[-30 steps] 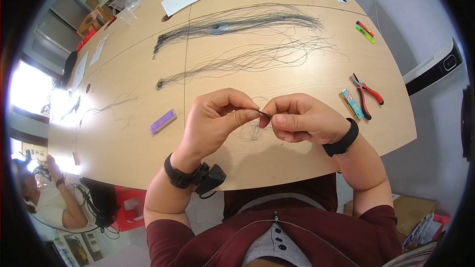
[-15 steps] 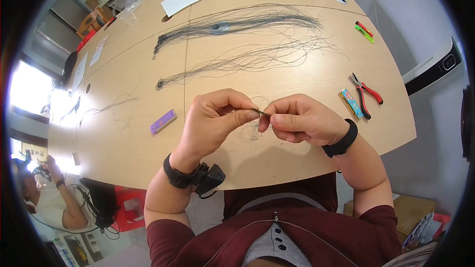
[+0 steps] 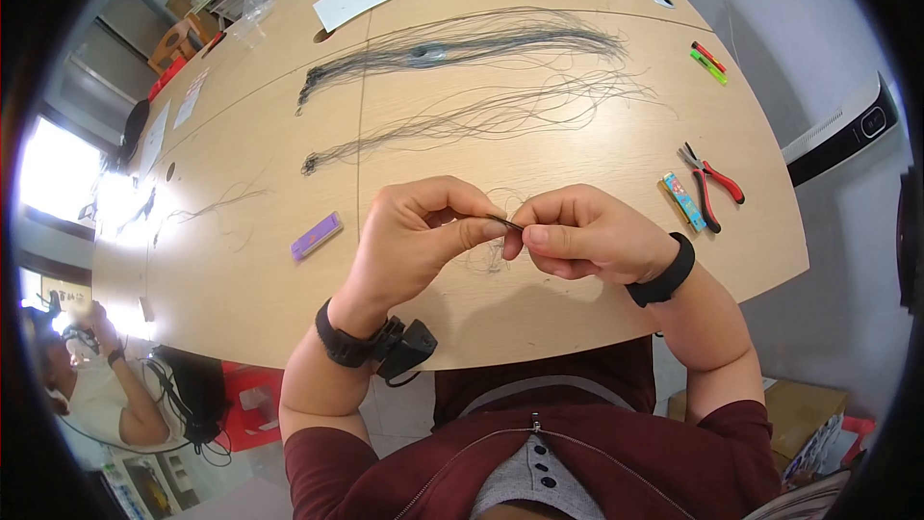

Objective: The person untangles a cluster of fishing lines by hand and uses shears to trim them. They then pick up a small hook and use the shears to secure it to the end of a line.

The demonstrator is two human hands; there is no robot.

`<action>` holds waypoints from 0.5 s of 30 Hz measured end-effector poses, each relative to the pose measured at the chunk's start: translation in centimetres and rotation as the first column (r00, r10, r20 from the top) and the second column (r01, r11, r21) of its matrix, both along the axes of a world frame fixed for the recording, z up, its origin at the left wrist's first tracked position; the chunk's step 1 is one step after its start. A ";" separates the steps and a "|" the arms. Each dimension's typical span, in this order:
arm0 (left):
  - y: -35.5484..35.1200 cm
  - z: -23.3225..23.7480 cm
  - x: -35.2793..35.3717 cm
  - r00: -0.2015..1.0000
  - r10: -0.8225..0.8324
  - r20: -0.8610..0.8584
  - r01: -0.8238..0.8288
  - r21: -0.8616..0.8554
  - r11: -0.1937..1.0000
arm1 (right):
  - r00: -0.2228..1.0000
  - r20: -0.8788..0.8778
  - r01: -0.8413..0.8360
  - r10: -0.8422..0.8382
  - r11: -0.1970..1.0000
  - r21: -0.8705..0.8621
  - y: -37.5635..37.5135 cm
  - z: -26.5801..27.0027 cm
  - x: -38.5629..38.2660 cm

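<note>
My left hand (image 3: 419, 229) and my right hand (image 3: 587, 236) meet near the table's front edge, thumbs and forefingers pinched. A short thin dark strand (image 3: 507, 222) spans the gap between the fingertips, gripped by both; its exact kind is too small to make out. Below the hands a loose tangle of fine thread (image 3: 491, 258) lies on the wood. Farther back rest two long bundles of thin dark strands, a thick bundle (image 3: 462, 46) and a sparser bundle (image 3: 462, 120), each with knotted left ends.
A purple box (image 3: 317, 236) lies left of my hands. To the right are red-handled pliers (image 3: 710, 188) and a blue patterned packet (image 3: 682, 202). Green and red cutters (image 3: 708, 65) lie behind them. White paper (image 3: 361, 5) is at the back. Another person (image 3: 115, 385) sits at lower left.
The fingertips have shifted very slightly, and the dark strand between them sits at a slightly different angle. Everything on the table has stayed in place.
</note>
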State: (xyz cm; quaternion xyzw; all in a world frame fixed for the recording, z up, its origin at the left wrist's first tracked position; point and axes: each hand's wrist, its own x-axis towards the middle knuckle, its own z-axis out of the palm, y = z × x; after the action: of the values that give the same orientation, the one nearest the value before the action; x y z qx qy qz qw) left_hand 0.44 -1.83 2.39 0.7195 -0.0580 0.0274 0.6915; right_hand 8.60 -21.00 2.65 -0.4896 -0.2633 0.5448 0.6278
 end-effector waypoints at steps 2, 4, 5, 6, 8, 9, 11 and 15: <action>0.1 0.0 -0.1 1.000 -0.003 0.000 0.003 -0.006 1.000 | 1.000 -0.004 -0.006 0.006 1.000 0.004 0.0 -0.1 0.0; 0.1 0.0 0.0 1.000 -0.006 -0.001 0.006 -0.012 1.000 | 1.000 -0.007 -0.006 0.006 1.000 0.009 0.0 -0.2 0.0; 0.1 0.0 0.0 1.000 -0.006 -0.004 0.006 -0.016 1.000 | 1.000 -0.009 -0.005 0.005 1.000 0.012 0.0 -0.3 0.0; 0.1 0.0 0.0 1.000 -0.006 -0.006 0.006 -0.018 1.000 | 1.000 -0.011 -0.004 0.004 1.000 0.016 0.0 -0.4 0.0; 0.1 -0.2 0.0 1.000 0.011 -0.003 -0.011 -0.006 1.000 | 1.000 -0.002 0.005 -0.005 1.000 0.015 0.1 -0.4 -0.1; 0.1 -0.2 0.0 1.000 0.019 0.000 -0.019 -0.001 1.000 | 1.000 0.003 0.011 -0.011 1.000 0.013 0.1 -0.3 -0.2; 0.0 -0.1 0.0 1.000 0.018 -0.021 -0.018 0.023 1.000 | 1.000 0.011 0.014 -0.014 1.000 0.006 0.1 -0.4 -0.1; -0.1 0.0 -0.1 1.000 0.019 -0.009 -0.019 0.014 1.000 | 1.000 0.004 -0.008 0.008 1.000 0.014 -0.1 -0.2 0.0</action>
State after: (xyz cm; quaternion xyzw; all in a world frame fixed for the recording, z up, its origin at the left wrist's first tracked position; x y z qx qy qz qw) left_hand 0.30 -1.89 2.41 0.7248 -0.0482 0.0302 0.6866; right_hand 8.65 -21.05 2.48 -0.4851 -0.2701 0.5448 0.6284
